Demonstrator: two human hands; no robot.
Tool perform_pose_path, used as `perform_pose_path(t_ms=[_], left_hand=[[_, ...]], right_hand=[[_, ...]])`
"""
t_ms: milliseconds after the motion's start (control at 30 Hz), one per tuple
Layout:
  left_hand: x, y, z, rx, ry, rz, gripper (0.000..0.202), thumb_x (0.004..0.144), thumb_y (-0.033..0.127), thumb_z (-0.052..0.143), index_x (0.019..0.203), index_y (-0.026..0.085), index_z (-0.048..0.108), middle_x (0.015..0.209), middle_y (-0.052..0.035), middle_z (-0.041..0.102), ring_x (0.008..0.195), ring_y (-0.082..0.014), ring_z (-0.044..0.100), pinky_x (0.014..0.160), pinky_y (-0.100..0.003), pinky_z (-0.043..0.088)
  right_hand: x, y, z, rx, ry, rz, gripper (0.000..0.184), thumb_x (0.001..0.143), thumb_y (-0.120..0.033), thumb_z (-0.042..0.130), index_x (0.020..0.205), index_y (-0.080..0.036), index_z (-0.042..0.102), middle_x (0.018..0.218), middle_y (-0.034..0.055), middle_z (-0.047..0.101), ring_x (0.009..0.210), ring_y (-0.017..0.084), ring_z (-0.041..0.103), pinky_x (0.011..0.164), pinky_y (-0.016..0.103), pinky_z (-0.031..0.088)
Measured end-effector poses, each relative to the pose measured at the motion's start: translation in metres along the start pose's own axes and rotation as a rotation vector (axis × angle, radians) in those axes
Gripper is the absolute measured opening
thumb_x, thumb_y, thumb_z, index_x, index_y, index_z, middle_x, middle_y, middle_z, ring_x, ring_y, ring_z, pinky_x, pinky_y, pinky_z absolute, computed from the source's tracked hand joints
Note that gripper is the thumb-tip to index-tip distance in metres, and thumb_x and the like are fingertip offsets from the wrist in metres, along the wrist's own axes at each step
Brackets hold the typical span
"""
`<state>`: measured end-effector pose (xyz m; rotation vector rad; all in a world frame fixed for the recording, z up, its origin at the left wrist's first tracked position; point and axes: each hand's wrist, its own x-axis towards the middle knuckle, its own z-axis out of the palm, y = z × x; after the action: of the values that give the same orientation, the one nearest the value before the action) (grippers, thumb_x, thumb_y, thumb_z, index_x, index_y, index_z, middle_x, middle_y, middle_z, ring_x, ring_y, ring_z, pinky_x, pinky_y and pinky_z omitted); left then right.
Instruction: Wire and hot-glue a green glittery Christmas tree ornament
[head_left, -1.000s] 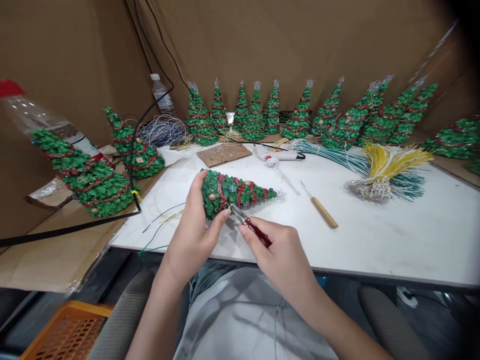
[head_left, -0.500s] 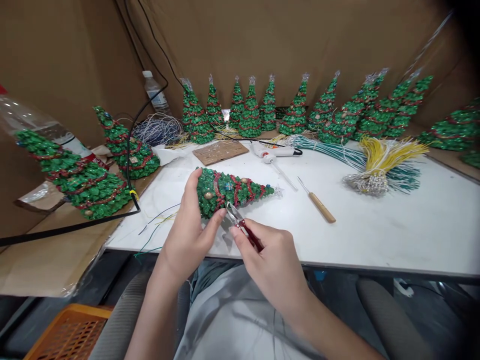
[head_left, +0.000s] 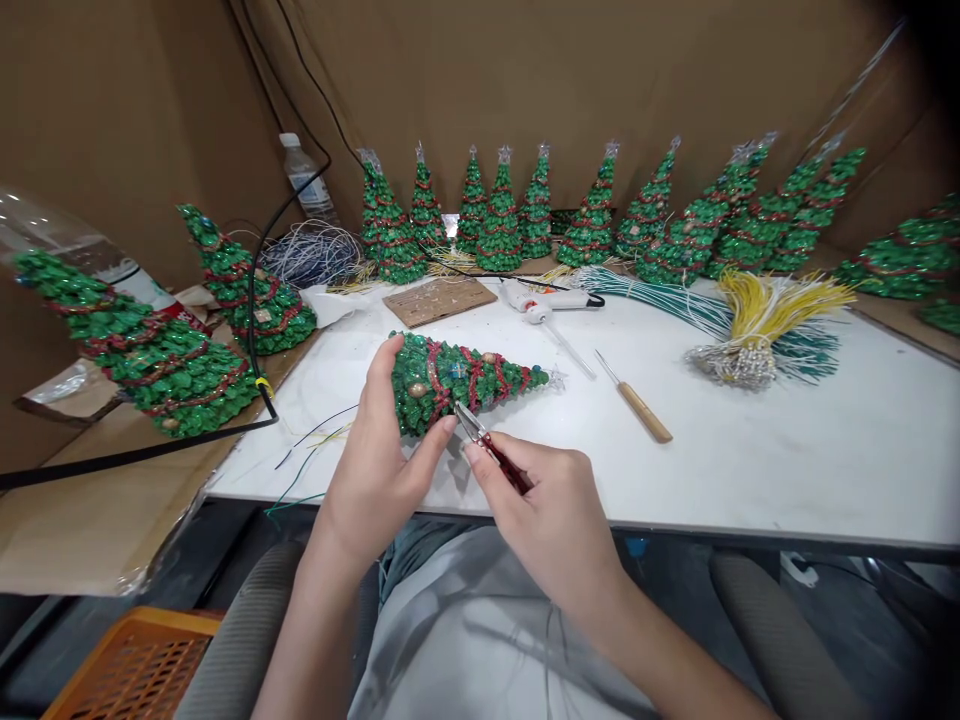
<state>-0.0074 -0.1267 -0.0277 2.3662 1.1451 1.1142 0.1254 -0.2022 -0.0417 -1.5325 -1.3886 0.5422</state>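
Lying on its side above the white table is a small green Christmas tree (head_left: 480,378) with red garlands and a clear star at its tip, pointing right. My left hand (head_left: 382,440) is wrapped round the tree's base, thumb on the near side. Red-handled thread snips (head_left: 510,470) are gripped in my right hand (head_left: 559,510). Their blade tips touch the near side of the tree, close to my left thumb, and look pressed together. Thin blue, yellow and green wires (head_left: 307,450) trail left from the base.
An awl (head_left: 643,410) and a white glue gun (head_left: 551,300) lie right of the tree. Behind them are a brown board (head_left: 439,302), bundled yellow wires (head_left: 750,325) and a row of finished-looking trees (head_left: 499,225). A black cable (head_left: 253,290) and more trees (head_left: 165,365) stand left.
The snips' blades, slightly apart before, have come together at the tree's surface. My right hand has tightened round the handles. The camera view has shifted slightly.
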Motion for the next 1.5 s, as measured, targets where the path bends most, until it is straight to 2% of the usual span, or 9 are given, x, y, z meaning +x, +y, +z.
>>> perform_pose_path(t_ms=[300, 567, 733, 867, 967, 1067, 1167, 1267, 1500], left_hand=[[-0.001, 0.001, 0.002, 0.008, 0.025, 0.002, 0.072, 0.083, 0.037, 0.057, 0.142, 0.018, 0.021, 0.144, -0.0151, 0.035, 0.132, -0.0306, 0.037, 0.110, -0.046, 0.033], [0.000, 0.002, 0.003, -0.012, 0.038, 0.005, 0.072, 0.082, 0.039, 0.058, 0.141, 0.018, 0.023, 0.143, -0.0149, 0.035, 0.132, -0.0305, 0.037, 0.110, -0.046, 0.032], [-0.001, 0.004, 0.003, -0.007, 0.045, -0.013, 0.073, 0.082, 0.040, 0.059, 0.141, 0.017, 0.023, 0.143, -0.0155, 0.035, 0.132, -0.0307, 0.038, 0.110, -0.045, 0.032], [-0.001, 0.003, 0.004, -0.009, 0.050, -0.007, 0.073, 0.082, 0.040, 0.059, 0.141, 0.017, 0.022, 0.143, -0.0154, 0.035, 0.131, -0.0304, 0.039, 0.109, -0.045, 0.033], [-0.001, 0.003, 0.004, -0.015, 0.050, -0.006, 0.073, 0.082, 0.040, 0.059, 0.141, 0.018, 0.023, 0.143, -0.0150, 0.036, 0.131, -0.0301, 0.039, 0.109, -0.045, 0.033], [0.000, 0.003, 0.004, -0.019, 0.055, -0.009, 0.073, 0.081, 0.040, 0.060, 0.140, 0.018, 0.024, 0.142, -0.0147, 0.037, 0.131, -0.0299, 0.039, 0.110, -0.045, 0.033], [-0.001, 0.003, 0.004, -0.013, 0.055, -0.022, 0.073, 0.081, 0.039, 0.060, 0.141, 0.018, 0.023, 0.142, -0.0147, 0.037, 0.131, -0.0299, 0.039, 0.109, -0.045, 0.033], [-0.002, 0.003, 0.004, -0.001, 0.050, -0.029, 0.074, 0.081, 0.038, 0.060, 0.141, 0.018, 0.022, 0.143, -0.0146, 0.036, 0.130, -0.0302, 0.039, 0.109, -0.045, 0.033], [-0.001, 0.001, 0.005, 0.032, 0.063, -0.018, 0.076, 0.079, 0.038, 0.063, 0.140, 0.018, 0.023, 0.140, -0.0148, 0.039, 0.128, -0.0298, 0.042, 0.107, -0.044, 0.036]], right_hand=[[0.002, 0.005, -0.003, 0.010, -0.004, -0.052, 0.035, 0.087, -0.028, 0.048, 0.054, -0.019, 0.038, 0.049, -0.0051, 0.040, 0.046, 0.007, 0.034, 0.045, 0.021, 0.025], [0.003, 0.007, -0.003, 0.002, 0.002, -0.082, 0.036, 0.088, -0.027, 0.047, 0.055, -0.019, 0.039, 0.049, -0.0056, 0.037, 0.046, 0.007, 0.033, 0.046, 0.021, 0.024], [0.004, 0.009, -0.004, -0.005, -0.001, -0.102, 0.038, 0.088, -0.025, 0.047, 0.054, -0.018, 0.034, 0.049, -0.0060, 0.034, 0.046, 0.006, 0.029, 0.046, 0.022, 0.022], [0.004, 0.008, -0.006, 0.021, -0.009, -0.075, 0.038, 0.088, -0.028, 0.048, 0.054, -0.018, 0.034, 0.049, -0.0061, 0.031, 0.047, 0.006, 0.028, 0.046, 0.022, 0.022], [0.003, 0.010, -0.011, 0.048, -0.016, -0.045, 0.037, 0.089, -0.032, 0.048, 0.055, -0.018, 0.040, 0.050, -0.0056, 0.032, 0.049, 0.007, 0.030, 0.046, 0.022, 0.024], [0.003, 0.018, -0.023, 0.033, 0.015, -0.019, 0.035, 0.089, -0.039, 0.048, 0.062, -0.018, 0.052, 0.054, -0.0037, 0.043, 0.050, 0.008, 0.036, 0.046, 0.022, 0.027], [0.008, 0.029, -0.041, -0.097, 0.102, -0.019, 0.033, 0.086, -0.043, 0.051, 0.070, -0.017, 0.063, 0.060, -0.0007, 0.056, 0.052, 0.010, 0.046, 0.048, 0.022, 0.032], [0.017, 0.038, -0.067, -0.336, 0.182, -0.001, 0.030, 0.084, -0.043, 0.052, 0.079, -0.018, 0.069, 0.064, 0.0014, 0.063, 0.056, 0.014, 0.053, 0.052, 0.024, 0.036], [0.038, 0.056, -0.124, -0.994, 0.116, 0.158, 0.034, 0.085, -0.044, 0.045, 0.087, -0.022, 0.072, 0.068, 0.0096, 0.067, 0.059, 0.024, 0.057, 0.051, 0.030, 0.029]])
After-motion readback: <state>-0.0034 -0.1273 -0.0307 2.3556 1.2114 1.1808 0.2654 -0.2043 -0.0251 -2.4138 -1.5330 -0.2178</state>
